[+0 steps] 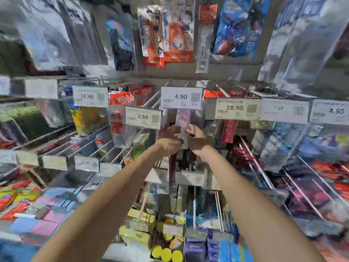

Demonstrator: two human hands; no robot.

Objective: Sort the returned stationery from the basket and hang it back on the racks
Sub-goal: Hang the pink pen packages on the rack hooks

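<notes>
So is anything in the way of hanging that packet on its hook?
The left hand and right hand hold the packet right under the 4.90 price tag. That tag covers the packet's top, so it looks like the one thing in the way. What lies behind it is too blurry to tell.

Packet (pixel 182 120) sits under 4.90 tag (pixel 181 97), between left hand (pixel 171 138) and right hand (pixel 196 138).

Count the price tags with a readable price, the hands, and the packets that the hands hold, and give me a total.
Readable price tags: 6 (16.90, 4.90, 2.50, 18.90, 7.50, 4.50)
Hands: 2 (left hand, right hand)
Held packet: 1
Total: 9
</notes>
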